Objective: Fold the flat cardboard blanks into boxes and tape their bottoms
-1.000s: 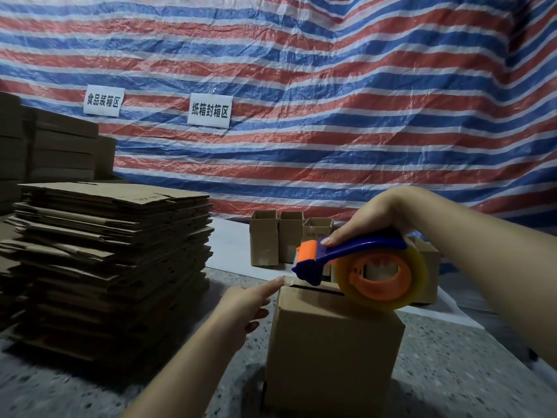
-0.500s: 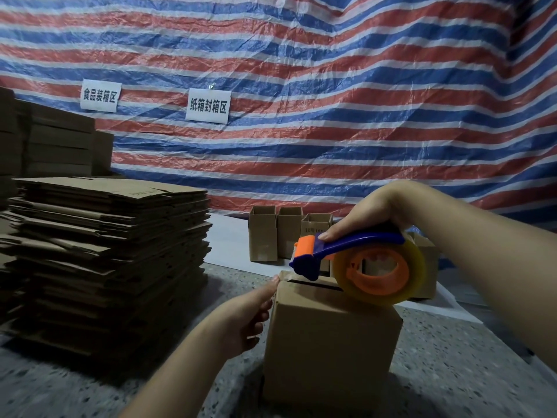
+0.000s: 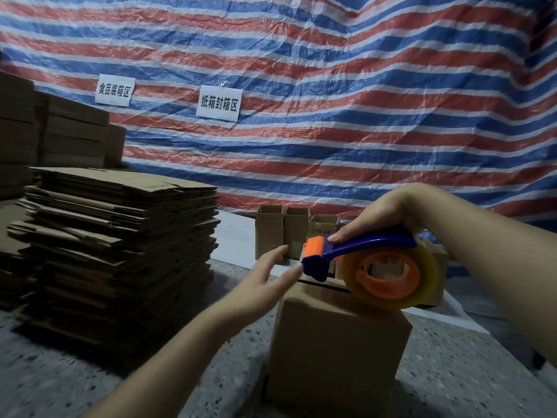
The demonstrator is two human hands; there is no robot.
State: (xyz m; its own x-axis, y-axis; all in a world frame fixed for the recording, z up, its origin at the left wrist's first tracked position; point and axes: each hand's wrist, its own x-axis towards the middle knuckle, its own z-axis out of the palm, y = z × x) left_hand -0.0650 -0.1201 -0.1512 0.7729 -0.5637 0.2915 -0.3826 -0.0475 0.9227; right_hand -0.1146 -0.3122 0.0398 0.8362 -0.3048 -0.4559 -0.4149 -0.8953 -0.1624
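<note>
- Progress, made items: several small open-topped brown cardboard boxes [image 3: 297, 233] standing in a row by the striped red, white and blue tarpaulin wall [image 3: 331, 70], judged already folded; bottoms hidden, so taping there not confirmable.
- Progress, item in hand: upright brown cardboard box [image 3: 334, 345] on the speckled grey floor [image 3: 470, 372], upper flaps folded shut with a dark centre seam showing; no tape visible across that seam yet, so the taping step judged just beginning.
- Progress, remaining: tall stack of flat brown cardboard blanks [image 3: 120, 236] at left, plus further brown stacks behind it, all unfolded; bulk of the work judged still ahead.
- Right hand [image 3: 382, 218]: wrapped over the blue handle of the blue and orange tape dispenser with a clear tape roll [image 3: 367, 267], index finger stretched forward toward the orange cutter end.
- Dispenser relative to box: roll resting on or just above the top face toward the right; cutter end over the far left part of the top, above the seam.
- Left hand [image 3: 265, 282]: fingers straight and spread, holding nothing, at the upper left corner of the box; fingertips just beside the cutter end, contact with tape or cardboard not resolvable.
- White paper signs [image 3: 219, 101] with printed characters fixed to the tarpaulin.
</note>
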